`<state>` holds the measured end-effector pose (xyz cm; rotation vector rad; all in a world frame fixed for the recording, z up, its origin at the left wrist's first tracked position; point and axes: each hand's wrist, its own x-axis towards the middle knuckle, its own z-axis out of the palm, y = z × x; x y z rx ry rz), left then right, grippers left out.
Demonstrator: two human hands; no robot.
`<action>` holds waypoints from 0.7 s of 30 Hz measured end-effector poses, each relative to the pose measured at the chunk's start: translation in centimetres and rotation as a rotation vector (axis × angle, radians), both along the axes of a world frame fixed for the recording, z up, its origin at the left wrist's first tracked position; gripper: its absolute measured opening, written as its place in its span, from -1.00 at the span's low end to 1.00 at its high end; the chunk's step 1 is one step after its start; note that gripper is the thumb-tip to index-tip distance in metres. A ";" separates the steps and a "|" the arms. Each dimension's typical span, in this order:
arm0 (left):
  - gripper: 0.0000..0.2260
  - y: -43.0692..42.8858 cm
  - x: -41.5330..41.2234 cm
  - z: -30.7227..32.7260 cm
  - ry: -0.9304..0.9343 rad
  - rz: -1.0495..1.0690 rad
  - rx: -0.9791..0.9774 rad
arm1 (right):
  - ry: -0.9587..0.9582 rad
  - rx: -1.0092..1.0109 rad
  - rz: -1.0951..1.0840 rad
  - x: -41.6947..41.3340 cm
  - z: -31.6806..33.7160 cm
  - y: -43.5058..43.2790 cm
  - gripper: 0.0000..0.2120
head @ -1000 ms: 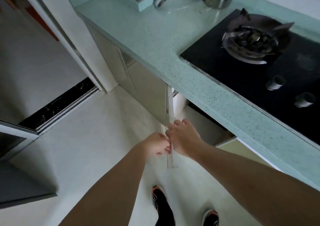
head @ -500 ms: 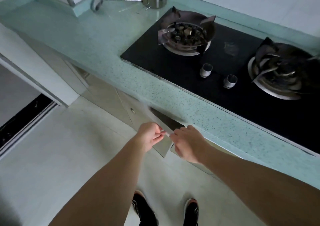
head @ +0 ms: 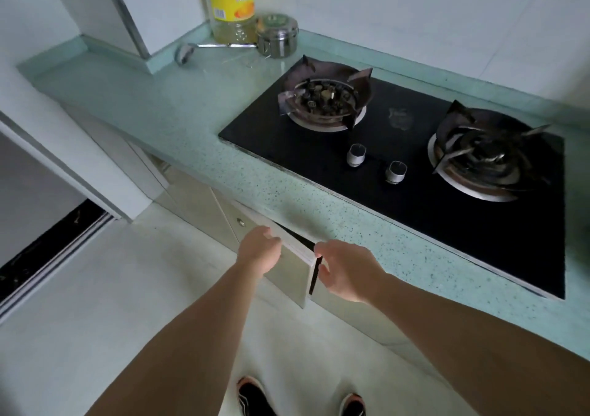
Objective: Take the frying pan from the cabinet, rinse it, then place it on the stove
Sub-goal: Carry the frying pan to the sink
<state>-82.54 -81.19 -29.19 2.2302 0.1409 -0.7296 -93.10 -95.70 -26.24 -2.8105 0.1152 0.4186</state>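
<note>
Head view: a person stood at a kitchen unit, both arms reaching down to the cupboards below the hob.
Left hand (head: 260, 249): grip curled over the top edge of the pale flat cabinet door (head: 287, 275), holding it.
Right hand (head: 346, 272): grip half-curved just beside that door's free corner, thumb toward the dark gap (head: 316, 272); whether it pinched the edge could not be told.
Change: a second earlier the door stood swung wide, edge-on to the camera, with the cabinet's interior exposed. It had since swung back until only a narrow dark slit remained.
Frying pan: not in view. Neither hand carried it, and the interior lay hidden behind the nearly shut door.
Black glass two-burner gas stove (head: 415, 198): set into the speckled pale-green stone surface (head: 191, 122); the pan was not yet on it.
Back corner: a yellow-labelled clear oil bottle (head: 231, 3), a round lidded steel tin (head: 277, 35) and a steel ladle (head: 185, 53) lying beside them.
Meaning for the task: the first step appeared unfinished. Judged from the closing door and unladen hands, the pan probably had to be sought in another compartment, or this door reopened.
</note>
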 end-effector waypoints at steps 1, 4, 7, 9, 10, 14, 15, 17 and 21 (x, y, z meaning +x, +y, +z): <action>-0.63 0.4 0.2 0.9 -0.107 -0.127 0.084 | -0.019 0.017 -0.033 0.2 0.9 -0.4 -0.76; -0.61 0.2 0.6 4.7 -0.333 -0.453 0.248 | -0.062 0.030 -0.111 0.5 3.9 -2.2 -0.68; -0.59 -2.2 0.3 9.0 -0.477 -0.669 0.352 | -0.120 0.009 -0.170 0.0 6.9 -4.4 -0.62; -0.61 -4.7 0.0 11.3 -0.526 -0.702 0.351 | -0.143 -0.023 -0.188 -0.7 8.5 -6.1 -0.62; -0.62 -6.0 -0.3 12.4 -0.549 -0.711 0.329 | -0.152 -0.034 -0.207 -1.2 9.3 -7.0 -0.62; -0.62 -11.2 -1.7 15.5 -0.647 -0.810 0.204 | -0.188 -0.077 -0.344 -4.0 11.6 -10.6 -0.57; -0.63 -12.6 -2.2 16.0 -0.681 -0.853 0.178 | -0.191 -0.091 -0.385 -4.8 12.1 -11.5 -0.56; -0.66 -15.4 -3.2 16.8 -0.724 -0.947 0.128 | -0.209 -0.109 -0.490 -6.8 12.9 -13.3 -0.54; -0.62 -21.3 -6.3 17.5 -0.753 -1.168 0.035 | -0.233 -0.157 -0.721 -12.0 14.4 -15.9 -0.52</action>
